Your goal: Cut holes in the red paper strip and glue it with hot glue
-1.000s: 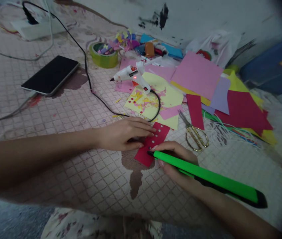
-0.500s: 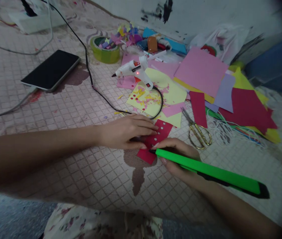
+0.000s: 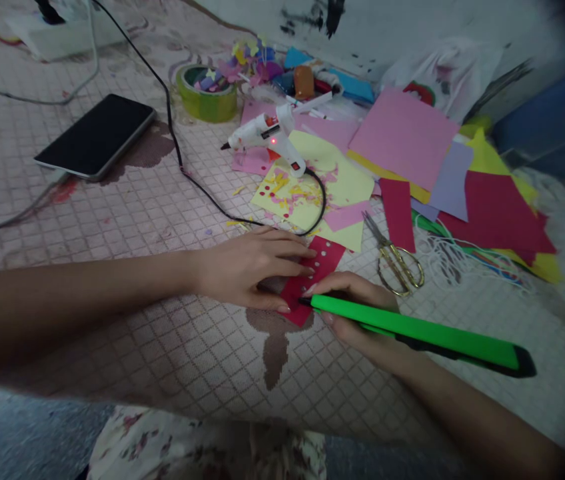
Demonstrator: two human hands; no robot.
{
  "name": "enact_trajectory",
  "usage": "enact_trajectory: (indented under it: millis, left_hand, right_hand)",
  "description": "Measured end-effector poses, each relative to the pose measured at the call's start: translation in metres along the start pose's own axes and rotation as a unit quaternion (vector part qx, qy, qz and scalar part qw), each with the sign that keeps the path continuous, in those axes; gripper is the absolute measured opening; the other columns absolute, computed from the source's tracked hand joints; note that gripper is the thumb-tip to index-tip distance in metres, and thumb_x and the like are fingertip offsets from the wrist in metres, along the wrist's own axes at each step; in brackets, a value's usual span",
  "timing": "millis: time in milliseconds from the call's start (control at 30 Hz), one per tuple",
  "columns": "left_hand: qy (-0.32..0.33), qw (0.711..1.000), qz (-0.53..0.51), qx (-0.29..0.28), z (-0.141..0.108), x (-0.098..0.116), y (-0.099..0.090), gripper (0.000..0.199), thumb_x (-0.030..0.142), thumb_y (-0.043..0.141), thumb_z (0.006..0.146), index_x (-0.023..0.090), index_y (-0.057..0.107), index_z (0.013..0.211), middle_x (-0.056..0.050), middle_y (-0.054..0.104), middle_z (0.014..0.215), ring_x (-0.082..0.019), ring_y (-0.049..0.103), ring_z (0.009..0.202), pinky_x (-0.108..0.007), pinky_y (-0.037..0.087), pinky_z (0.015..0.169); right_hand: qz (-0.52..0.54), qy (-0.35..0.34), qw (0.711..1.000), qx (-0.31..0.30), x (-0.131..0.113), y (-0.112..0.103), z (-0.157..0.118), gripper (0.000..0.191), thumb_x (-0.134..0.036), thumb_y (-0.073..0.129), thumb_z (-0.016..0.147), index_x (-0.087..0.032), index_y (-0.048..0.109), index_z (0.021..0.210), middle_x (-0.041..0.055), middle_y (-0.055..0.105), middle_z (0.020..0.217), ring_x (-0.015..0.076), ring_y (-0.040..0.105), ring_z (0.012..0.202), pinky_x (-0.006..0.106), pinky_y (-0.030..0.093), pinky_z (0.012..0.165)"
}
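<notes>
A strip of red paper (image 3: 326, 257) with a row of small punched holes lies on the patterned cloth. My left hand (image 3: 250, 265) rests flat over its left edge, fingers stretched out and thumb apart, touching the paper. Wrapped round a green hole punch (image 3: 412, 327) is my right hand (image 3: 357, 297). The punch's dark tip meets the lower part of the strip; the exact contact is partly hidden by my fingers. Gold-handled scissors (image 3: 400, 267) lie on the cloth to the right of the strip.
A white glue gun (image 3: 282, 140), its red light on, lies on yellow paper (image 3: 357, 183) with scraps. Behind are green tape (image 3: 207, 103) and pink sheets (image 3: 402, 137). White string (image 3: 447, 260) is at the right. A phone (image 3: 97, 137) and black cable (image 3: 177, 150) are at the left.
The left thumb has shifted slightly down the strip, and the lower end of the paper sits a little further right. The hole punch stays at the strip; the view has tilted slightly.
</notes>
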State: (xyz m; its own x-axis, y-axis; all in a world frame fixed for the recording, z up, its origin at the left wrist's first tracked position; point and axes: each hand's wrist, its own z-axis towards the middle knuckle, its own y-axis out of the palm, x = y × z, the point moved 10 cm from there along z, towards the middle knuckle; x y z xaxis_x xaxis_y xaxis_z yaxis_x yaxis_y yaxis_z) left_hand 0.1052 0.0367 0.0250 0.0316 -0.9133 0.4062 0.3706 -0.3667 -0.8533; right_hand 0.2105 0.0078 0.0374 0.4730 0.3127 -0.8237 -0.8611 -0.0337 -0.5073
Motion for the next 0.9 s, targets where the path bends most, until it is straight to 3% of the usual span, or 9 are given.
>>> enact_trajectory:
  millis: [900]
  left_hand:
    - [0.005, 0.999, -0.039, -0.005, -0.0002, -0.0039, -0.0007, 0.044, 0.042, 0.069, 0.091, 0.018, 0.066, 0.128, -0.019, 0.057, 0.145, -0.036, 0.051, 0.136, -0.052, 0.04, 0.114]
  right_hand:
    - [-0.02, 0.0, 1.0, -0.006, 0.0031, 0.004, -0.0025, 0.022, -0.01, 0.06, 0.076, -0.025, 0.072, 0.085, -0.0021, 0.078, 0.075, 0.0135, 0.07, 0.062, 0.022, 0.054, 0.054]
